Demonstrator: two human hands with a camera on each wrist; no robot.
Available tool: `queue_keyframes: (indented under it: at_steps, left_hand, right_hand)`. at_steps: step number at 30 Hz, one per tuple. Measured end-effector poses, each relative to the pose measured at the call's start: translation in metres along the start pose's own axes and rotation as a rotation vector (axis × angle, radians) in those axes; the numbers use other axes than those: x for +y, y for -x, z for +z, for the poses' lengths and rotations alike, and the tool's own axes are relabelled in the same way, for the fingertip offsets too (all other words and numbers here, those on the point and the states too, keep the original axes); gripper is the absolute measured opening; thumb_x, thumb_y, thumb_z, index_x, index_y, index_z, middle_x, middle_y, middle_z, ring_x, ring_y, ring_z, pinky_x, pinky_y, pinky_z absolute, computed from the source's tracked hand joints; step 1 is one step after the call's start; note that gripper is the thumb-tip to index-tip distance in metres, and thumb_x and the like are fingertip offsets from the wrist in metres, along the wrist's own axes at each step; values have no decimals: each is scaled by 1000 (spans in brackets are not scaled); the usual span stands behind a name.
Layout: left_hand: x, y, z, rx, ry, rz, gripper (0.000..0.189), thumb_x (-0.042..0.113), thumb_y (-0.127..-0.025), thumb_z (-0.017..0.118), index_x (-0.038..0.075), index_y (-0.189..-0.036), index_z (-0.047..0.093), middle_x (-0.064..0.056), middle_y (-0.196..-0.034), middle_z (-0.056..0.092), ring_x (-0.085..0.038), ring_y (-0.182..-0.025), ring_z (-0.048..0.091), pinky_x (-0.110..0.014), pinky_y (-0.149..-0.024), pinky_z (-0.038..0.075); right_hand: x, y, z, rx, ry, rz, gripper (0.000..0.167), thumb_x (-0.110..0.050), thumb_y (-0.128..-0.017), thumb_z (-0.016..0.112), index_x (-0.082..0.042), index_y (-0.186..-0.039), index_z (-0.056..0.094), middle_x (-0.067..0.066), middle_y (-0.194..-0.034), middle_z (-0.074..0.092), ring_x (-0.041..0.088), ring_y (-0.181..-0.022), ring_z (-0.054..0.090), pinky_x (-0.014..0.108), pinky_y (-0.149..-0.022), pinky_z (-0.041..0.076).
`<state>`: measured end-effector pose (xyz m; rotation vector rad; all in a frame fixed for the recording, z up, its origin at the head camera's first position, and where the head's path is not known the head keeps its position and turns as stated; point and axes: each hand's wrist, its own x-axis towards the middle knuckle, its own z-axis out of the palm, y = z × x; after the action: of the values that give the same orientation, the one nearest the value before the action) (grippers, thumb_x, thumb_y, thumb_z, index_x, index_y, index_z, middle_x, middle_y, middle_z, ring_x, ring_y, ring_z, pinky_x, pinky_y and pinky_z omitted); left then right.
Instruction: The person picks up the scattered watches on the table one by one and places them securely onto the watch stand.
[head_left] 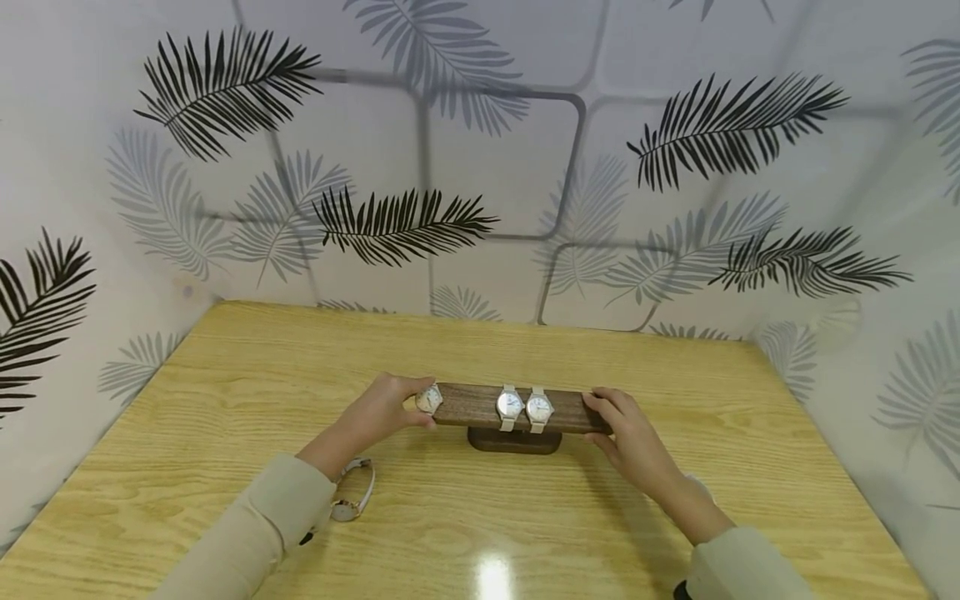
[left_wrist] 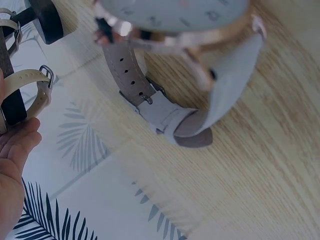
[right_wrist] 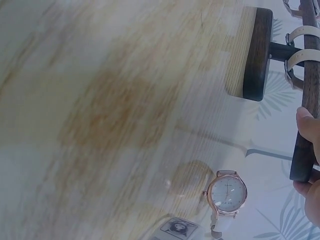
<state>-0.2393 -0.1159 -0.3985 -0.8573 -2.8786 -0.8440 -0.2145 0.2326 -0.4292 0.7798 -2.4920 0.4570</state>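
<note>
A dark wooden watch stand (head_left: 470, 405) has a horizontal bar on a short post and a rounded base (head_left: 514, 442). Two wristwatches with pale straps, a silver-cased one (head_left: 510, 405) and its neighbour (head_left: 539, 408), are looped round the bar's middle. At the bar's left end, my left hand (head_left: 375, 414) pinches another wristwatch (head_left: 430, 400) between thumb and fingers; its cream strap (left_wrist: 37, 82) loops round that end in the left wrist view. My right hand (head_left: 633, 442) grips the bar's right end, thumb on one side and fingers on the other.
A wristwatch with a pale strap (head_left: 356, 492) lies beside my left forearm on the wooden table (head_left: 465, 533). A rose-gold wristwatch (right_wrist: 227, 194) sits near my right wrist, mostly behind the forearm in the head view. Beyond the table stands a leaf-patterned wall (head_left: 510, 167).
</note>
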Motion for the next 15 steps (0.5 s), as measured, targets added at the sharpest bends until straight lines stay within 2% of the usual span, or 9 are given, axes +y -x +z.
queue_keyframes:
  at_steps: [3,4,11,15]
  left_hand:
    - [1,0,1,30,-28,31,61,21,-73,75,-7,-124,55,-24,-112,64,-3,-43,28,-19,-59,43]
    - [2,0,2,34,-30,33,61,21,-72,75,-7,-123,56,-24,-112,64,-3,-43,19,-19,-58,43]
    - [4,0,4,41,-41,7,62,23,-73,74,-6,-125,55,-24,-108,66,-3,-43,15,-17,-57,42]
    - [4,1,5,55,-67,28,63,24,-73,74,-7,-124,55,-24,-108,66,-4,-42,14,-16,-56,42]
  right_hand:
    - [1,0,-1,0,0,-4,52,-3,-68,78,5,-116,58,21,-115,56,36,-107,54,45,-83,52]
    - [1,0,-1,-1,-1,-6,52,-3,-68,78,5,-116,58,21,-115,56,36,-107,54,45,-83,52]
    - [2,0,0,-12,-4,-11,53,-3,-69,78,5,-117,58,21,-115,56,36,-107,53,45,-83,52]
    - [2,-1,1,-12,-4,-15,53,-3,-68,78,5,-117,58,21,-115,56,36,-107,53,45,-83,52]
